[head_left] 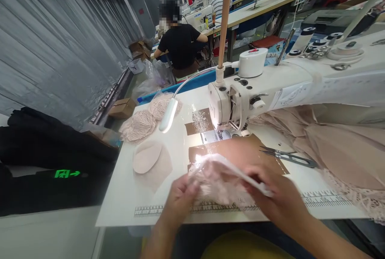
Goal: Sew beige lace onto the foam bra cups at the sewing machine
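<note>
Between my two hands a pale pink lace bra cup (222, 183) is held just over the front of the sewing table. My left hand (182, 195) pinches its left edge between thumb and fingers. On the other side my right hand (275, 191) grips the cup's right end, where a whitish rim runs along the top; some of those fingers are blurred. Behind the cup stands a white sewing machine (224, 106), its needle area lit above the metal plate. Thread snips (290, 156) lie on the table to the right of the cup, apart from my hands.
Lace cups (140, 124) are piled at the table's back left, with smooth beige cup pieces (148, 158) nearer. Beige lace-edged fabric (345, 150) covers the right side. A lamp (169, 115) bends over the table; a printed ruler (147, 210) follows its front edge. A person (180, 42) sits beyond.
</note>
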Tool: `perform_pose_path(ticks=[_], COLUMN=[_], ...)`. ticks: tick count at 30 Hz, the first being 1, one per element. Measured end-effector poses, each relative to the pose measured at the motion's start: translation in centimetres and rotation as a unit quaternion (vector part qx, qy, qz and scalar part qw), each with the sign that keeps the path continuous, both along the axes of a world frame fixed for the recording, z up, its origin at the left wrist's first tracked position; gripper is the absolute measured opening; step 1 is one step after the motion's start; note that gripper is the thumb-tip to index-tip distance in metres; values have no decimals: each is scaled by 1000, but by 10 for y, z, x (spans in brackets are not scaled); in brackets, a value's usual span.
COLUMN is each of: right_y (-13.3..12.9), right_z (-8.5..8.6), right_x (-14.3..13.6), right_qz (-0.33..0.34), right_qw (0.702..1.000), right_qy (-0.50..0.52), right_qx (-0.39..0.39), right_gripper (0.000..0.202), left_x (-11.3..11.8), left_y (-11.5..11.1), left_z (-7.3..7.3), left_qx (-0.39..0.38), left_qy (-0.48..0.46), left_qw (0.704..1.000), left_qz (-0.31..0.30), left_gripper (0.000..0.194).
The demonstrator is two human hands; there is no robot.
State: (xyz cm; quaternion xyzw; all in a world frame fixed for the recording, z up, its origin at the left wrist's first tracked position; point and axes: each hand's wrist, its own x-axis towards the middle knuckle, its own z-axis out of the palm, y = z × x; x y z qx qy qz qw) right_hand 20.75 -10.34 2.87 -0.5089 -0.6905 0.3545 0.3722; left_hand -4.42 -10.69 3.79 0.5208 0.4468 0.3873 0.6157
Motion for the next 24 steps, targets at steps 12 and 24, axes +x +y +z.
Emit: perform_pose_path(ticks=[12, 24], right_y=[6, 9], right_z=[6, -10], right_x=[-35, -33], right_qz=[234, -38], right_qw=[810, 907], right_qy=[386, 350], right_qx=[-376, -231], right_gripper=[18, 45], left_x=[2, 1], left_y=[2, -4], left_z=[5, -11], left_qx=[-35, -65], left_qy=[-49, -99], left_qw=[997, 993], left_qz=[-46, -23], left_gripper=[85, 37])
